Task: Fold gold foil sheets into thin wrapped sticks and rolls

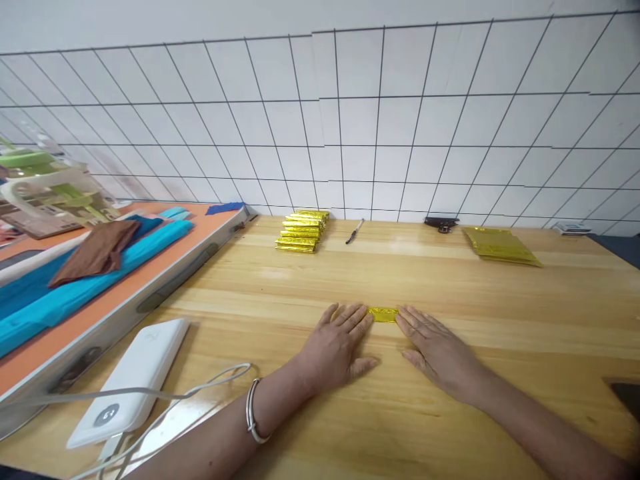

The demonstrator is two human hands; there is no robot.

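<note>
A narrow strip of shiny gold foil lies flat on the wooden table between both hands. My left hand rests palm down with its fingers spread, the fingertips over the strip's left end. From the other side, my right hand lies flat, its fingertips on the strip's right end and its thumb apart. Whatever foil lies beneath the fingers is hidden. Further back, several folded gold strips are stacked in an overlapping row. Flat gold sheets lie at the back right.
A pen and a black clip lie near the tiled wall. At the left are a white power bank with cables and an orange-topped surface bearing blue and brown cloth. A dark object sits at the right edge.
</note>
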